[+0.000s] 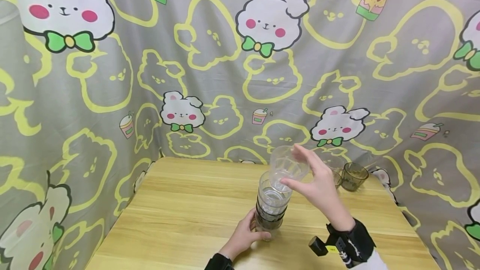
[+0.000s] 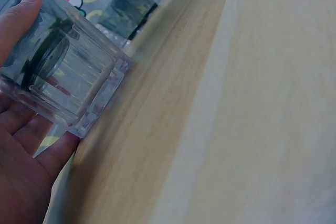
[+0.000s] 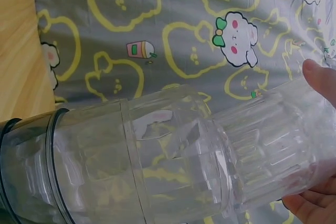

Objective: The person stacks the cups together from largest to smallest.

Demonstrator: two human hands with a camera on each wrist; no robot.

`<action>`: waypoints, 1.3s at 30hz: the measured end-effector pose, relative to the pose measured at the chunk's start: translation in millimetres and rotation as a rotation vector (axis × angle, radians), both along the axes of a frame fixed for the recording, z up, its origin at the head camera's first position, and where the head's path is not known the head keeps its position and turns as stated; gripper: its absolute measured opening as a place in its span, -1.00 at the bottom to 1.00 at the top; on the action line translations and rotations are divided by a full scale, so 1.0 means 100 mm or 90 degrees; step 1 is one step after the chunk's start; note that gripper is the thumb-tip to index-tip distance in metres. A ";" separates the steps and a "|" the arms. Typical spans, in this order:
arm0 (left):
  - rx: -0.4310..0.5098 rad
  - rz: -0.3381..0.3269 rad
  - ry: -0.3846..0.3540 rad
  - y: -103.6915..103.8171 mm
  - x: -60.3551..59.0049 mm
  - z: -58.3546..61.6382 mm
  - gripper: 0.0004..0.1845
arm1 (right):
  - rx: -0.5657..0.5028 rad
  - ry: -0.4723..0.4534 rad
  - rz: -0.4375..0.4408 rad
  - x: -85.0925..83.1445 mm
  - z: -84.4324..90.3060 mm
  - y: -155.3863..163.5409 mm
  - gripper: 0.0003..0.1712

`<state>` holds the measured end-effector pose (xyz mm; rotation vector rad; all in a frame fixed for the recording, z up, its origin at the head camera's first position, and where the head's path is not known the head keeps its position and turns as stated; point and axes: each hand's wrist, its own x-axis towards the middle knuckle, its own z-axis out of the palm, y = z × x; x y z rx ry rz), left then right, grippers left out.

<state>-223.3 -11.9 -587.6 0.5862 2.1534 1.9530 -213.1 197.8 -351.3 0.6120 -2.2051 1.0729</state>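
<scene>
Clear ribbed plastic throughout: from the head view, a stack of cups standing upright on the pale wooden table, near its front edge, dark-tinted bands among the lower cups. Left hand wrapped round the base of the stack, fingers curled against the bottom cup, thumb on the near side. Right hand above and to the right, fingers and thumb spread round a tilted clear cup whose foot sits just inside the top of the stack. Behind the right hand, two more tumblers, one clear and one dark-tinted, at the far right corner of the table. Grey curtain with yellow outlines and white bunny figures on all sides.

From the left wrist: square-footed bottom of the stack pressed against the light grained tabletop, vertical flutes plain in the wall. Fingertip on the upper wall, palm and further fingers cupped beneath, closed on the cup. Blurred dark tumbler beyond, close to the curtain.

From the right wrist: nested cups seen lengthways, a dark rim at the left end, smooth clear collars in the middle, and the fluted top cup at the right. One fingertip on its upper side, another at the lower right edge, clamping it between them; rest of the hand out of frame. Printed curtain behind, a strip of table at left.
</scene>
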 end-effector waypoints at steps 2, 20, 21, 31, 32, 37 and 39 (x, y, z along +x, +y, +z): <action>0.002 -0.001 -0.005 0.00 0.00 0.01 -0.12 | 0.004 0.008 0.001 0.00 0.00 -0.01 0.05; 0.014 -0.011 -0.019 -0.02 0.01 0.02 -0.11 | 0.018 0.038 0.016 0.02 -0.02 -0.07 0.08; 0.015 -0.011 -0.020 -0.02 0.01 0.02 -0.11 | 0.018 0.037 0.019 0.02 -0.01 -0.07 0.08; 0.009 -0.006 -0.022 -0.01 0.02 0.04 -0.11 | 0.027 0.020 0.035 0.01 -0.11 -0.12 0.07; 0.008 -0.005 -0.022 -0.01 0.01 0.04 -0.11 | 0.024 0.019 0.036 0.01 -0.12 -0.12 0.07; 0.008 -0.007 -0.020 -0.01 0.00 0.03 -0.12 | 0.018 0.033 0.044 -0.03 -0.23 -0.14 0.04; 0.008 -0.008 -0.023 -0.01 0.00 0.02 -0.12 | 0.020 0.032 0.044 -0.03 -0.26 -0.14 0.03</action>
